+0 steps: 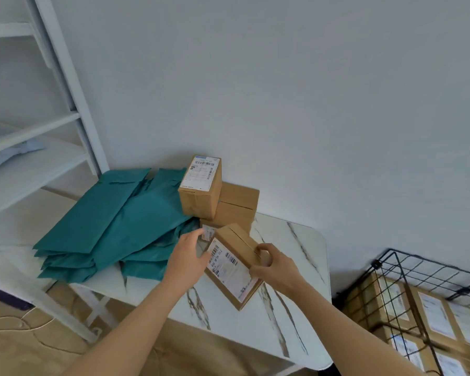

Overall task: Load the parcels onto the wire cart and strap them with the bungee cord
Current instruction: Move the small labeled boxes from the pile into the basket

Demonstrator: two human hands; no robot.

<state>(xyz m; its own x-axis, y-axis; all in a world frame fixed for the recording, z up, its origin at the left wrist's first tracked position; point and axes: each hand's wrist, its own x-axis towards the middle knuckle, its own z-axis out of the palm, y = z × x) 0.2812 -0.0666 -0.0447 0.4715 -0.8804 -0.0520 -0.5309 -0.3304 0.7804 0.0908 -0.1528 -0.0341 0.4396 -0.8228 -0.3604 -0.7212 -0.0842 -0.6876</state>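
Clamping the labelled parcel [229, 267] from both sides looks like the step in hand; your right grip [276, 267] has fingers curled over the parcel's right edge, pinching it; your left grip [189, 257] lies vs. the left side w/ fingers fairly straight, pressing not wrapping. Parcel sits on the bench [291, 308], turned corner-on to you, label up.

To do it well: hook the left thumb over the top edge so both sides share the load; lift straight up before swinging right; keep the label up so it stacks like the boxes in the wire cart [391, 280].

Outward: a small labelled item [208, 232] lies just behind the left grip, touching or not, can't tell; behind it, stacked boxes [238, 204] w/ an upright box [200, 185] beside; teal mailers [111, 213] piled to the left.

Edges: the bench's rounded right corner lies btw. parcel and cart; the cart's wire rim stands above its load, so clear it going in. Open room is the bench's bare right side and the gap to the cart; bungee cord not in view.
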